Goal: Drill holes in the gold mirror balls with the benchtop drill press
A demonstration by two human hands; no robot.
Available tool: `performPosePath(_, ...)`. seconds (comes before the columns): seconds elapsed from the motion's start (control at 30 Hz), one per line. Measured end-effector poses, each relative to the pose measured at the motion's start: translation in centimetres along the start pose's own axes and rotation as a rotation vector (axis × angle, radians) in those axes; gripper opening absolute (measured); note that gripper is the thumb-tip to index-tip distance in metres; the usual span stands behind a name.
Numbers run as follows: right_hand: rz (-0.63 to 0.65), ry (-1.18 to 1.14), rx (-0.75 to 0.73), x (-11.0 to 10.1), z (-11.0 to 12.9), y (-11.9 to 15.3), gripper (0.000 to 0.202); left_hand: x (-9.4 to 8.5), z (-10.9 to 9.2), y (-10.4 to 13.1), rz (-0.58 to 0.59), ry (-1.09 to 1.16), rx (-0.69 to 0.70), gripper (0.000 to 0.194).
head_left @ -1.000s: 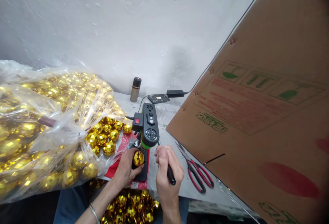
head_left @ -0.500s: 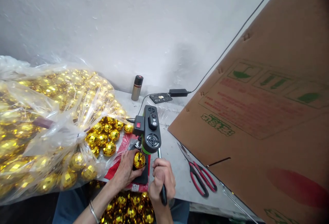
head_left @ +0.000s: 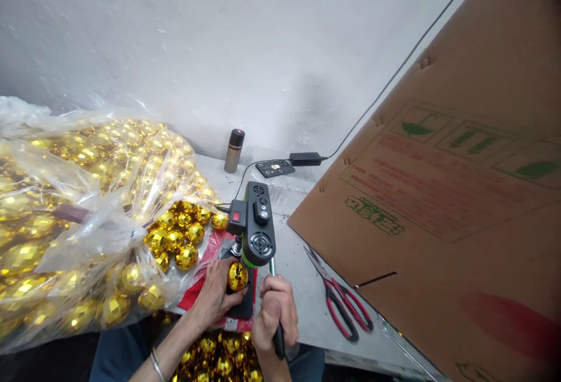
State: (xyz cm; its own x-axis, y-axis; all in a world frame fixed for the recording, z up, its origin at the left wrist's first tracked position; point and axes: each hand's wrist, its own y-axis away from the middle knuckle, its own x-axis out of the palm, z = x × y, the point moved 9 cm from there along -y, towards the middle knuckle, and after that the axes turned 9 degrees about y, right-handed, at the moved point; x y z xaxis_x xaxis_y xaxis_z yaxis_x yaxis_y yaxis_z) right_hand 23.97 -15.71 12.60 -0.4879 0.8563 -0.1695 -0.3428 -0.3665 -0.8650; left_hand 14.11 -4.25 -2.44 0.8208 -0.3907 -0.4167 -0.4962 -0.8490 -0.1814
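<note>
My left hand (head_left: 218,290) is closed around the side of a gold faceted ball (head_left: 237,276), with thumb and fingers on it. The ball sits over the black base under the head of a small black-and-green bench drill press (head_left: 259,224). My right hand (head_left: 277,315) is wrapped round the black-gripped lever (head_left: 279,341) of that machine, to the right of the ball. The ball's top shows a dark slit or hole near the machine head. Any bit or tip under the head is hidden.
A clear plastic bag (head_left: 100,207) full of gold balls lies left, with several loose balls (head_left: 175,239) at its mouth. More gold balls (head_left: 219,361) are below, by my lap. Red-handled scissors (head_left: 339,306), a large carton (head_left: 438,195), a phone (head_left: 275,168), a power adapter (head_left: 305,159) and a bottle (head_left: 234,151) stand around.
Both hands keep their hold on the ball and the lever. The view has shifted very slightly; otherwise hardly anything differs.
</note>
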Motion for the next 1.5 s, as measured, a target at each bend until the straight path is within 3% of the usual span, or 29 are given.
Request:
performPosePath(0.57,-0.015,0.02,0.063,0.3,-0.6,0.6,0.03,-0.4,-0.3,-0.1,-0.014,0.016,-0.002,0.051)
performPosePath(1.13,0.01,0.014,0.019,0.4,-0.8,0.7,0.027,-0.2,-0.2,-0.5,-0.03,0.004,0.023,0.049)
performPosePath(1.5,0.02,0.075,-0.184,0.9,-0.3,1.7,0.031,0.1,0.5,-0.7,-0.003,0.017,0.028,0.053)
